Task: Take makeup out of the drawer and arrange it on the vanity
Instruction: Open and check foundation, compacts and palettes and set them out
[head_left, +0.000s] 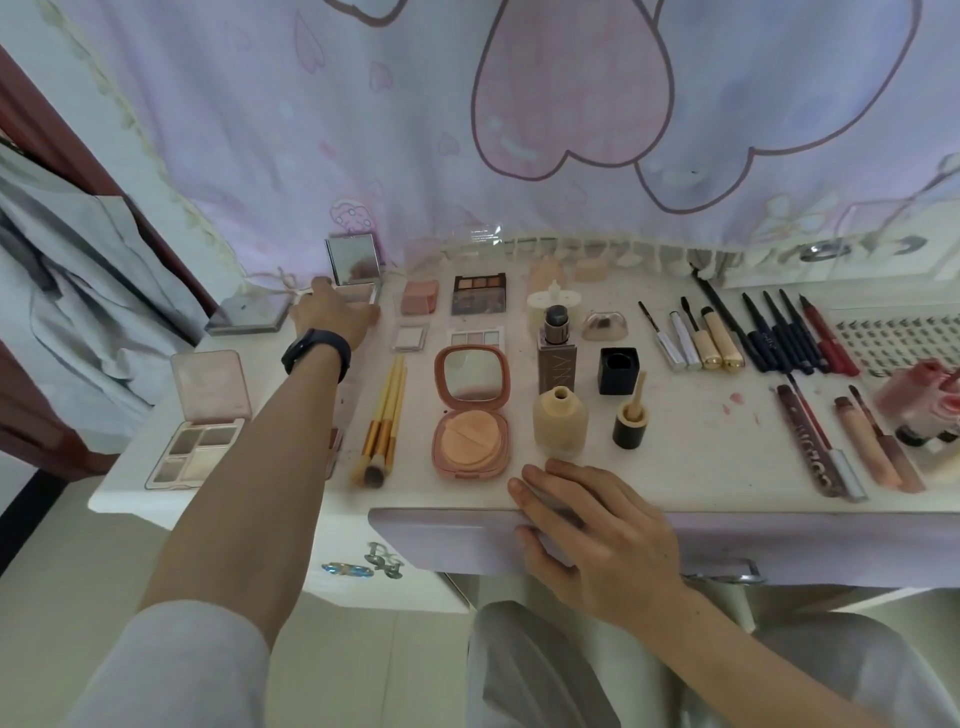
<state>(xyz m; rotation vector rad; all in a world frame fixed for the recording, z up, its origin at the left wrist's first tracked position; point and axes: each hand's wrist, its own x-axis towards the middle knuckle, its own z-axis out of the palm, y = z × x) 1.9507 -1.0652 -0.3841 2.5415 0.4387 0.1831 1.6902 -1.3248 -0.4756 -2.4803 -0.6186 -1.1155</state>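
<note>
A heart-printed curtain (519, 130) fills the back, its hem hiding the rear edge of the white vanity (701, 457). Makeup lies there in rows, among it an open powder compact (470, 415) and dark pencils (779, 338). The right end is cut off, so the pink bottles (919, 400) show only in part. The lilac drawer front (441, 540) sits below the front edge, partly behind the right hand (587, 525), which lies flat, fingers spread, holding nothing. The left hand (332, 312) reaches the small mirrored compact (353, 257) at back left. Its fingers cover the base, and I cannot tell whether they grip it.
</note>
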